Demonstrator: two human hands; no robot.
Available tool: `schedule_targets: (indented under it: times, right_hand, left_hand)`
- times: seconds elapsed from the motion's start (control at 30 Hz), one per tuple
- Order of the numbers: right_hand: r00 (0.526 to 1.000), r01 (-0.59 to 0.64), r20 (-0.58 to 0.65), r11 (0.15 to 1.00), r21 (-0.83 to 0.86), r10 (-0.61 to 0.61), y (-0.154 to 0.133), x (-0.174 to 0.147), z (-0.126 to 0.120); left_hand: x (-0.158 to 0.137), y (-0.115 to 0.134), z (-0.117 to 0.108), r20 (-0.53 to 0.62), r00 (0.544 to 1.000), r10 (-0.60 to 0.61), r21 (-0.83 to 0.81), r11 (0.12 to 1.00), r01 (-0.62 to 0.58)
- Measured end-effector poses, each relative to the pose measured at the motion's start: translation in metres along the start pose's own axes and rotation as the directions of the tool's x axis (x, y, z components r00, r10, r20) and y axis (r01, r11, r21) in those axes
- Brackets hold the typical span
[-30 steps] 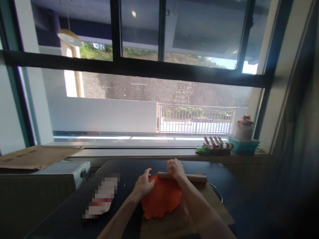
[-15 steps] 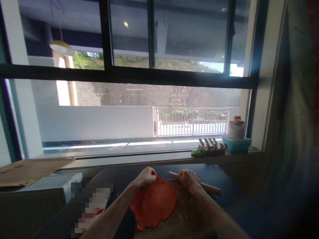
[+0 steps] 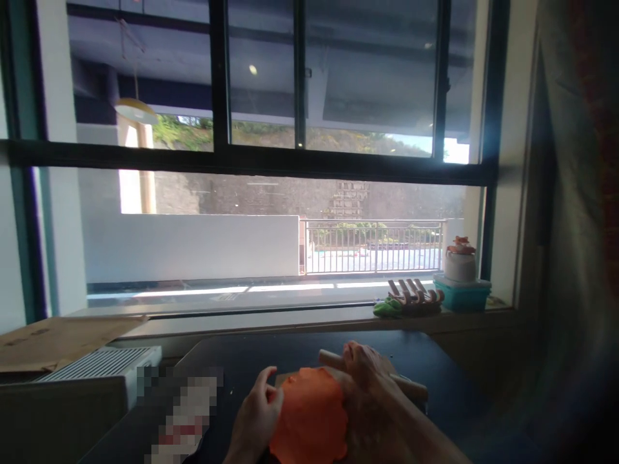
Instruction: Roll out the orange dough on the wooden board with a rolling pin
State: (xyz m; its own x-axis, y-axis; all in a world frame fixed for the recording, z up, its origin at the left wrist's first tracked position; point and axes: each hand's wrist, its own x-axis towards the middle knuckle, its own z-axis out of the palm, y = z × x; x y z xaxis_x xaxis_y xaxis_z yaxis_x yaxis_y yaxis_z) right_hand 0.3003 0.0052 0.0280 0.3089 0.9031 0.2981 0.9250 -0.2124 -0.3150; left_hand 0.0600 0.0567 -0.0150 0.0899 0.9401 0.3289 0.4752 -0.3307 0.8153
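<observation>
A flattened sheet of orange dough (image 3: 312,412) with an uneven rim lies on a brown board (image 3: 360,432). At its left edge is my left hand (image 3: 261,403), thumb and fingers apart; whether it touches the dough I cannot tell. Closed over the middle of a wooden rolling pin (image 3: 411,388) is my right hand (image 3: 362,361), to the right of the dough. The pin lies at a slant toward the board's far right side, both ends showing.
Board and dough are on a dark table (image 3: 232,351). A blurred-out packet (image 3: 186,412) lies at left. Beyond it stand a white slatted unit (image 3: 116,364) and cardboard (image 3: 62,338). A teal box (image 3: 464,294), a bottle (image 3: 460,264) and a brown rack (image 3: 416,295) line the windowsill.
My left hand has let go of the dough's far edge and moved down to its left side. The dough sheet now lies smoother and nearer. My right hand stays on the rolling pin.
</observation>
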Motion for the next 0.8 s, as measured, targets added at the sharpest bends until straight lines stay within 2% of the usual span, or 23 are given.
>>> schedule_targets:
  times: [0.1, 0.2, 0.27, 0.33, 0.43, 0.53, 0.63, 0.8]
  right_hand:
    - [0.990, 0.132, 0.054, 0.991, 0.008, -0.132, -0.023, -0.020, 0.007]
    - [0.984, 0.178, -0.002, 0.984, 0.021, -0.178, -0.044, -0.029, 0.015]
    - [0.983, 0.179, -0.037, 0.983, 0.037, -0.178, -0.056, -0.024, 0.019]
    - [0.987, 0.163, -0.005, 0.986, 0.043, -0.162, -0.065, -0.013, 0.021]
    - [0.995, 0.076, 0.063, 0.997, 0.021, -0.077, -0.073, 0.005, 0.021]
    - [0.995, 0.045, 0.091, 0.999, 0.005, -0.045, -0.075, 0.009, 0.021]
    - [0.991, 0.110, 0.076, 0.994, 0.019, -0.111, -0.075, -0.011, 0.022]
    - [0.986, 0.161, -0.039, 0.987, 0.013, -0.161, -0.074, -0.053, 0.022]
  left_hand:
    - [-0.007, -0.012, 0.004, -0.066, 0.998, 0.021, -0.105, 0.994, -0.028]
    - [-0.009, -0.010, 0.003, -0.068, 0.998, 0.003, -0.188, 0.982, -0.016]
    - [-0.011, -0.007, 0.002, -0.057, 0.998, 0.003, -0.177, 0.984, -0.013]
    - [-0.012, -0.004, 0.000, -0.056, 0.998, 0.012, -0.144, 0.989, -0.020]
    - [-0.014, -0.003, -0.001, -0.054, 0.998, 0.023, -0.115, 0.993, -0.029]
    - [-0.014, -0.002, -0.001, -0.052, 0.998, 0.019, -0.110, 0.994, -0.025]
    - [-0.014, -0.002, -0.002, -0.053, 0.998, 0.023, -0.112, 0.993, -0.029]
    - [-0.017, 0.005, -0.004, -0.065, 0.997, 0.049, -0.083, 0.995, -0.054]
